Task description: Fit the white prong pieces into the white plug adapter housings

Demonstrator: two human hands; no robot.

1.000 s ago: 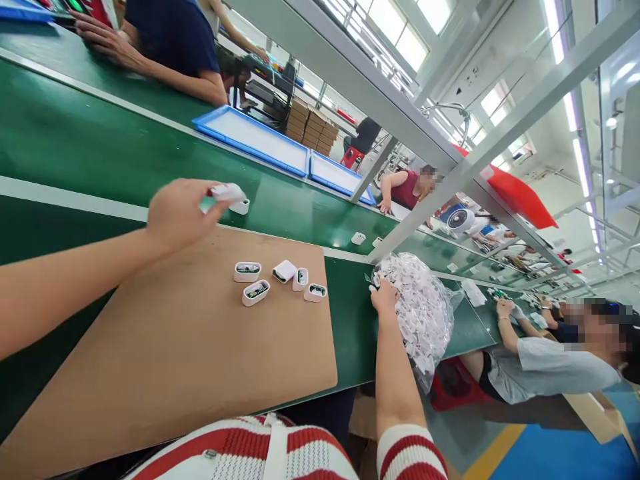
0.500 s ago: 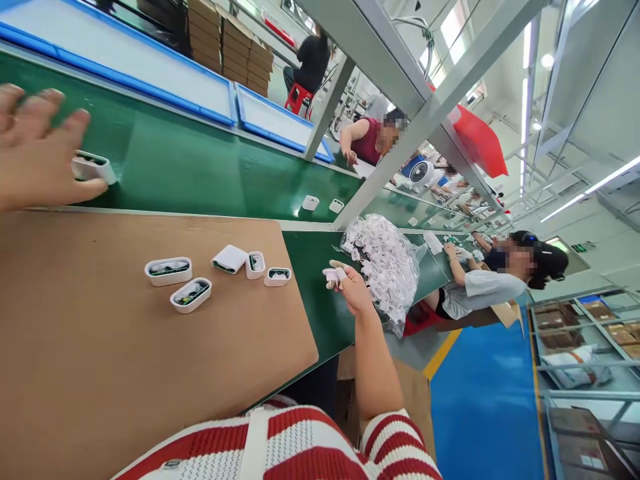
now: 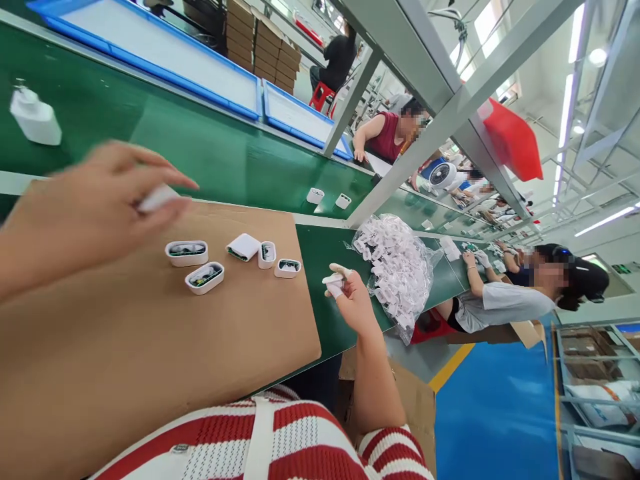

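My left hand (image 3: 115, 207), blurred by motion, grips a white case (image 3: 157, 198) above the back edge of the brown cardboard sheet (image 3: 240, 333). Over the green tabletop, my right hand (image 3: 353, 300) pinches a small white piece (image 3: 334, 283). Oval white housings with parts inside lie on the cardboard: one at left (image 3: 187, 253), another just in front (image 3: 205, 277), a small upright one (image 3: 267, 255) and one near the right edge (image 3: 288, 268). A closed-looking white case (image 3: 243, 247) rests beside the upright one.
A clear bag of white parts (image 3: 395, 267) lies right of my right hand. Two white cases (image 3: 315, 196) and a white bottle (image 3: 36, 117) stand on the green strip behind. A metal post (image 3: 400, 167) rises there. A person (image 3: 500, 300) sits at right.
My left hand has lifted the white case off the green strip and brought it toward the cardboard. My right hand still holds the small piece. The view has shifted, showing the bottle.
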